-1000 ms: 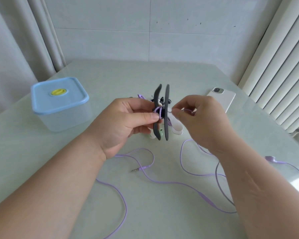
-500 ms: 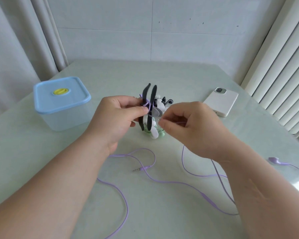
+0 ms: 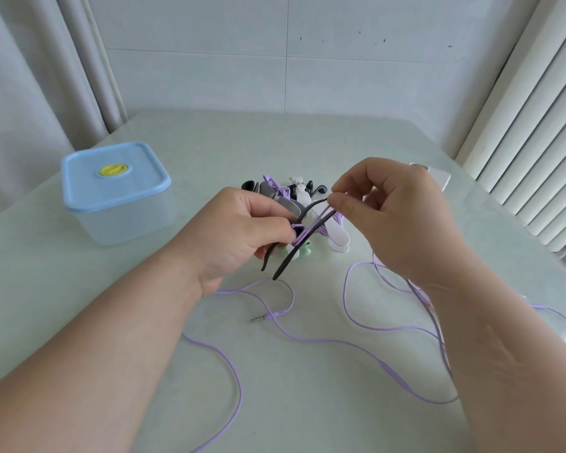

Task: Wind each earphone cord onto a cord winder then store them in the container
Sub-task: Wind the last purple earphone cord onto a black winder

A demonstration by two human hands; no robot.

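- Dark cord winder (image 3: 281, 269) held above the table (image 3: 275, 403) centre, purple earphone cord (image 3: 299, 237) looped round its middle.
- Left hand (image 3: 242, 230) grips the winder; right hand (image 3: 399, 217) pinches the cord beside it.
- Blue-lidded container (image 3: 118, 197) stands closed at left.

Left to right on the table (image 3: 209, 142): container (image 3: 115, 191), winder (image 3: 285, 266), phone (image 3: 440, 178).
Winder between left hand (image 3: 242, 230) and right hand (image 3: 396, 217), before a heap of winders (image 3: 335, 235); cord (image 3: 307, 338) strewn nearest, on the table.

- No text, label, brand, number or sign can be read anywhere in view.
- Yellow cap (image 3: 111, 170) on the container (image 3: 125, 220): any marking too small to read.
- Phone (image 3: 441, 182) back: nothing legible.
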